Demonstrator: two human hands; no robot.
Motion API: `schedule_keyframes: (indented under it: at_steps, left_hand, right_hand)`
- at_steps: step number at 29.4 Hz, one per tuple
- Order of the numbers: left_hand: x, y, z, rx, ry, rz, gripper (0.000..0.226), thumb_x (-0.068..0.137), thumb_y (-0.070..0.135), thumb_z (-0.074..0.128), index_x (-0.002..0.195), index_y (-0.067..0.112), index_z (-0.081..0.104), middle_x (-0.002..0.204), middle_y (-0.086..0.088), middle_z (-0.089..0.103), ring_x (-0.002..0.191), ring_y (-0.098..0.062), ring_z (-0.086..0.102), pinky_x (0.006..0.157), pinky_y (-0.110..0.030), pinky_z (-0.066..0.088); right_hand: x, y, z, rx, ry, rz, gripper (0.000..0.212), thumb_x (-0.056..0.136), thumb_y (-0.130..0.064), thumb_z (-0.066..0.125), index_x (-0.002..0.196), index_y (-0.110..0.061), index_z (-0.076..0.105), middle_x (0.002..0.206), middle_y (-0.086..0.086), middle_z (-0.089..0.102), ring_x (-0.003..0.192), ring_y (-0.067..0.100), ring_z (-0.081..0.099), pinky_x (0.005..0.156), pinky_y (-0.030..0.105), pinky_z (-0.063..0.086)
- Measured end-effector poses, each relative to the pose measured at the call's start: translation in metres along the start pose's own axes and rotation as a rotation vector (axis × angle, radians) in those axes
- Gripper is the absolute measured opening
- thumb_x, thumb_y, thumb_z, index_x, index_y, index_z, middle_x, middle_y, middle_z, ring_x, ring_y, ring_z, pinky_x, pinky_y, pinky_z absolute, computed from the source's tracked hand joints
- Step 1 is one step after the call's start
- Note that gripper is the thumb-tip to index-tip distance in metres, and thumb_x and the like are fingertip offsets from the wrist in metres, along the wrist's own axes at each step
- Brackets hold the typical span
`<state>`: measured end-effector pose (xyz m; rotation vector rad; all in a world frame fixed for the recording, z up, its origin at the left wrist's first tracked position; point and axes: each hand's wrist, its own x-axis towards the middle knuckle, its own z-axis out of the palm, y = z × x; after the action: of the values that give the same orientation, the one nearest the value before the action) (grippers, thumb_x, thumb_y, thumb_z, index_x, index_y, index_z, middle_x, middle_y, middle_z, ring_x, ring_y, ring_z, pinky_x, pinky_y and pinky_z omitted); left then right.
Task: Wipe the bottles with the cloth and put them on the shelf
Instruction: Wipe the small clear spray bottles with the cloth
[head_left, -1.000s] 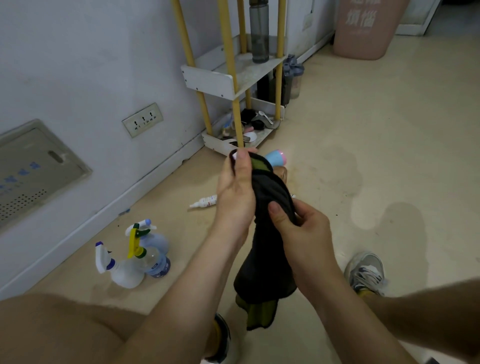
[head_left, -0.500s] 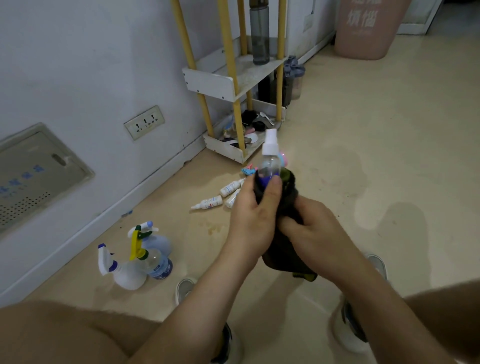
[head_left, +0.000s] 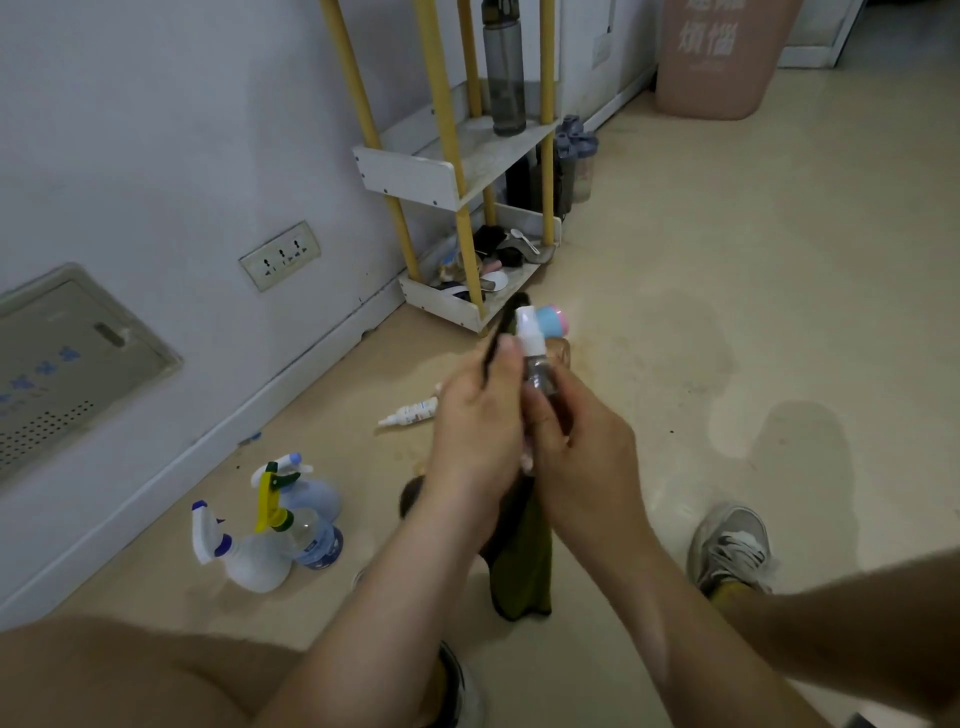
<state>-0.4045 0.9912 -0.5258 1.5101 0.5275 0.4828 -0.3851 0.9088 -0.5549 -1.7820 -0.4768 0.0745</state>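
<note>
- Holding the small spray bottle (head_left: 535, 358) upright, the right hand (head_left: 587, 457) curls round it.
- The left hand (head_left: 478, 431) pinches the dark cloth (head_left: 519, 566) against it.
- The shelf (head_left: 410, 179) stands far ahead, a bit left.

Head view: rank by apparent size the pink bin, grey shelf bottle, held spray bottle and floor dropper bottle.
1. pink bin
2. grey bottle and spray bottle: alike; the latter is nearer and partly covered, so unranked
3. dropper bottle
</note>
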Motion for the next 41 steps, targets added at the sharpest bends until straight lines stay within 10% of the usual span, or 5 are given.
schedule_keyframes:
  at_steps: [6,12,21,34,41]
  left_hand:
    - [-0.017,-0.027,0.015,0.089,-0.174,0.082,0.042,0.105,0.03,0.039,0.147,0.028,0.042,0.151,0.008,0.044,0.137,-0.001,0.039,0.115,-0.029,0.034]
    - [0.013,-0.022,0.005,-0.291,-0.042,-0.154,0.035,0.099,0.022,0.054,0.133,0.027,0.059,0.124,-0.001,0.068,0.107,-0.012,0.067,0.09,-0.03,0.054]
    - [0.038,-0.022,-0.019,-0.327,0.147,-0.248,0.017,0.097,0.025,0.058,0.097,0.01,0.067,0.081,-0.005,0.074,0.075,-0.017,0.071,0.07,-0.031,0.06]
    - [0.02,-0.027,-0.029,-0.339,0.179,-0.346,0.02,0.088,0.017,0.07,0.104,0.006,0.068,0.092,-0.012,0.075,0.079,-0.02,0.073,0.065,-0.03,0.06]
    - [0.029,-0.019,-0.048,-0.405,0.166,-0.295,0.029,0.091,0.001,0.06,0.12,0.001,0.063,0.102,-0.013,0.071,0.084,-0.021,0.07,0.076,-0.037,0.061]
  right_hand:
    - [0.02,0.017,-0.006,0.1,0.05,0.142,0.029,0.105,-0.029,0.043,0.095,-0.018,0.067,0.082,0.001,0.069,0.077,0.016,0.064,0.065,0.034,0.049]
    - [0.004,0.023,-0.005,-0.285,-0.144,-0.061,0.065,0.095,-0.011,0.061,0.152,-0.025,0.034,0.118,-0.006,0.044,0.1,0.007,0.051,0.085,0.011,0.045]
    - [0.003,0.006,-0.014,0.459,-0.384,0.574,0.031,0.096,-0.035,0.057,0.118,-0.015,0.068,0.086,0.007,0.075,0.065,0.015,0.064,0.062,0.027,0.056]
    - [-0.01,0.034,0.029,-0.529,0.153,-0.231,0.05,0.067,-0.015,0.09,0.109,-0.012,0.064,0.097,0.011,0.06,0.085,0.023,0.057,0.057,0.02,0.044]
    - [0.006,0.014,0.012,0.162,-0.419,0.405,0.027,0.093,-0.036,0.063,0.116,-0.036,0.049,0.102,-0.013,0.059,0.091,0.011,0.063,0.075,0.032,0.06]
